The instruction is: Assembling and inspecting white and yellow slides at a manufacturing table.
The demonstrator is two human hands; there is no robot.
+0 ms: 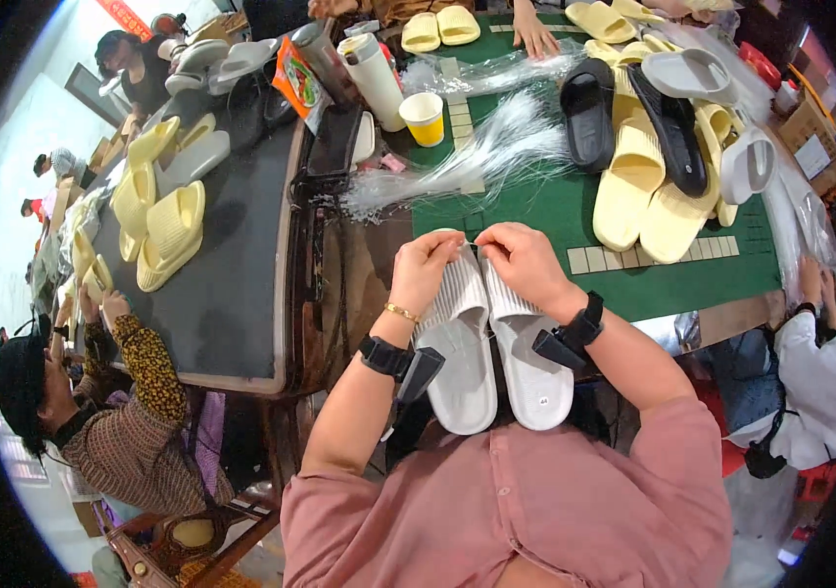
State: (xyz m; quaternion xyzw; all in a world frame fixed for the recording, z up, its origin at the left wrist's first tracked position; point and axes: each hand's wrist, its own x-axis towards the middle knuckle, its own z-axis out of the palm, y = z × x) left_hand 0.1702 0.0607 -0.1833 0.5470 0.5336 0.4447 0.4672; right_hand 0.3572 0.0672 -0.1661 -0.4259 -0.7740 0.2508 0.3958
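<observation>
A pair of light grey slide slippers (459, 365) stands side by side at the table's front edge, with ribbed straps and soles facing me. My left hand (422, 269) is closed in a pinch at the top of the left slipper. My right hand (525, 261) pinches close by, over the right slipper's strap. Between the fingertips runs a thin, pale plastic strand (470, 244), with both hands gripping it. Beyond them on the green mat lies a loose bundle of clear plastic strands (506, 147).
Yellow, black and grey slippers (630, 186) are heaped on the green table (525, 220) to the right. A yellow paper cup (423, 120) and a white flask (372, 82) stand at the far left. More slippers lie on a dark table (232, 294). Co-workers sit on both sides.
</observation>
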